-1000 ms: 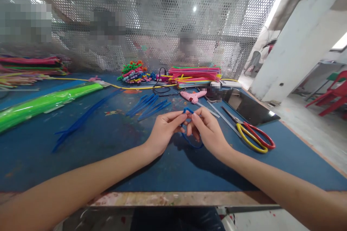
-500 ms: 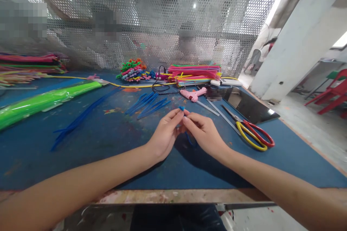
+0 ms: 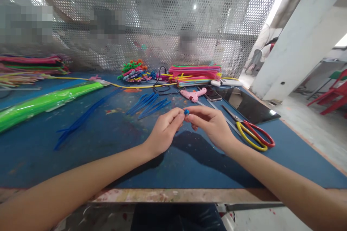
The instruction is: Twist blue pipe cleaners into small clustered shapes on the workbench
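Observation:
A small blue coil (image 3: 186, 112) of fuzzy stem shows between the fingertips of both hands, above the blue table mat (image 3: 114, 166). My left hand (image 3: 165, 130) pinches it from the left, its fingers curled together. From the right, my right hand (image 3: 213, 124) closes thumb and forefinger on it. Just behind my left hand lie bent blue stems (image 3: 149, 104) in a loose group. Longer blue stems (image 3: 81, 117) stretch across the mat further left.
Scissors (image 3: 251, 133) with red and yellow handles and a black tablet (image 3: 251, 106) lie at the right. Behind are a pink glue gun (image 3: 193, 95), a phone (image 3: 214, 94) and bundled colourful stems (image 3: 195, 74). A green packet (image 3: 51, 103) lies left.
My right hand has shifted right and its fingers have spread a little. The blue coil now shows more clearly between the hands, and the blue loop below them is no longer seen.

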{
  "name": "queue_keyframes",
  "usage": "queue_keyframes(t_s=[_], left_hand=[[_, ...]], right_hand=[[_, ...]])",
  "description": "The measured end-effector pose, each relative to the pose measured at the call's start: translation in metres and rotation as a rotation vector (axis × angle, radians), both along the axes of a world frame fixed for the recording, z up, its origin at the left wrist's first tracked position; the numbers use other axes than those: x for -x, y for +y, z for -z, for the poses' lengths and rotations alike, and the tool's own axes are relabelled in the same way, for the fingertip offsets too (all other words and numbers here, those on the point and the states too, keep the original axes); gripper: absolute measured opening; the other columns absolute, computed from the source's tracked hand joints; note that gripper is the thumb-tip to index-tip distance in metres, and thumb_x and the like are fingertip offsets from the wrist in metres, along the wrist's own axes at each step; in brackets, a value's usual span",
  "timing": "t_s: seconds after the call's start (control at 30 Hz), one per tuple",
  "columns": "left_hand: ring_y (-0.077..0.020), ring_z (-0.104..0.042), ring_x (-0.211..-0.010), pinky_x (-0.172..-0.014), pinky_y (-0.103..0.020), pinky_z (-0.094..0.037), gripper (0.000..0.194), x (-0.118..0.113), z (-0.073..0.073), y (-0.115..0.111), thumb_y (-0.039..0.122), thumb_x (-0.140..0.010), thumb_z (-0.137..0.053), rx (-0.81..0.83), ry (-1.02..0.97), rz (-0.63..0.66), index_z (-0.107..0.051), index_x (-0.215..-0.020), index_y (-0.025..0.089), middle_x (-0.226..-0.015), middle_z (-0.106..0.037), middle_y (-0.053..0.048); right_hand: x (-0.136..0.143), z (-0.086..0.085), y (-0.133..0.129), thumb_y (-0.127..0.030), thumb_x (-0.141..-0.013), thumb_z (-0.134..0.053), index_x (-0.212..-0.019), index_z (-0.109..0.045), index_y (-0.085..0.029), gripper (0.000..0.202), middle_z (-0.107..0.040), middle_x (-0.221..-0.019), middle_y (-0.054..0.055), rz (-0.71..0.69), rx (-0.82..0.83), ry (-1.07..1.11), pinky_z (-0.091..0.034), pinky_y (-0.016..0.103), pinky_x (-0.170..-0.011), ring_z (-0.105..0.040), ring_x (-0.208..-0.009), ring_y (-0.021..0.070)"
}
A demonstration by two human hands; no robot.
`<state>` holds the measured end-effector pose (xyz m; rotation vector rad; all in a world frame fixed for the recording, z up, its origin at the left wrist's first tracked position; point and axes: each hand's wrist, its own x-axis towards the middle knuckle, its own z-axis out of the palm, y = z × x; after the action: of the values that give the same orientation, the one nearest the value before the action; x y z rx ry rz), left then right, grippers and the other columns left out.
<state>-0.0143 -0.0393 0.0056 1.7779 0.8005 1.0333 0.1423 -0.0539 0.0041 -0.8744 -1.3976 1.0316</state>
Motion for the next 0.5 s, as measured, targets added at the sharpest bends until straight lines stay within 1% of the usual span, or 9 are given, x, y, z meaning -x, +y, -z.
queue_keyframes(t_s=[0.1, 0.17, 0.27, 0.4, 0.5], left_hand=[[-0.0078, -0.034, -0.051, -0.051, -0.022, -0.028, 0.032, 0.001, 0.0, -0.001, 0.039, -0.09, -0.039, -0.039, 0.077, 0.017, -0.044, -0.067, 0.018, -0.056, -0.04, 0.005], [-0.0075, -0.038, -0.051, -0.052, -0.021, -0.03, 0.033, 0.001, 0.0, -0.001, 0.039, -0.092, -0.036, -0.048, 0.103, 0.03, -0.047, -0.069, 0.017, -0.056, -0.045, 0.004], [-0.0074, -0.042, -0.051, -0.053, -0.021, -0.033, 0.033, 0.0, -0.001, -0.001, 0.039, -0.092, -0.035, -0.055, 0.103, 0.05, -0.05, -0.073, 0.017, -0.057, -0.049, 0.004], [-0.0069, -0.042, -0.05, -0.052, -0.02, -0.033, 0.034, -0.001, -0.003, -0.003, 0.038, -0.093, -0.035, -0.09, 0.113, 0.009, -0.047, -0.069, 0.017, -0.054, -0.045, 0.005], [-0.0069, -0.04, -0.049, -0.052, -0.02, -0.032, 0.034, -0.002, -0.003, -0.006, 0.037, -0.093, -0.035, -0.124, 0.12, -0.018, -0.046, -0.068, 0.017, -0.052, -0.042, 0.006]], right_hand=[[-0.002, 0.0, 0.0, -0.029, -0.071, -0.069, -0.081, -0.068, -0.019, 0.015, -0.064, -0.065, -0.001, -0.013, -0.019, 0.017, -0.043, 0.023, -0.05, -0.051, -0.052, 0.0086], [-0.003, -0.001, 0.0, -0.026, -0.07, -0.069, -0.074, -0.067, -0.018, 0.009, -0.064, -0.064, -0.001, 0.034, -0.061, -0.003, -0.043, 0.022, -0.05, -0.052, -0.052, 0.0084], [-0.002, 0.0, -0.003, -0.023, -0.071, -0.068, -0.073, -0.067, -0.018, 0.006, -0.064, -0.068, 0.0, 0.138, -0.148, -0.049, -0.043, 0.022, -0.049, -0.054, -0.055, 0.0089], [0.0, 0.003, -0.008, -0.021, -0.074, -0.067, -0.074, -0.068, -0.021, 0.002, -0.064, -0.071, 0.0, 0.25, -0.279, -0.123, -0.045, 0.022, -0.049, -0.057, -0.059, 0.0108], [0.001, 0.004, -0.01, -0.02, -0.074, -0.066, -0.076, -0.069, -0.023, 0.004, -0.064, -0.072, 0.0, 0.301, -0.355, -0.171, -0.046, 0.023, -0.05, -0.057, -0.061, 0.0117]])
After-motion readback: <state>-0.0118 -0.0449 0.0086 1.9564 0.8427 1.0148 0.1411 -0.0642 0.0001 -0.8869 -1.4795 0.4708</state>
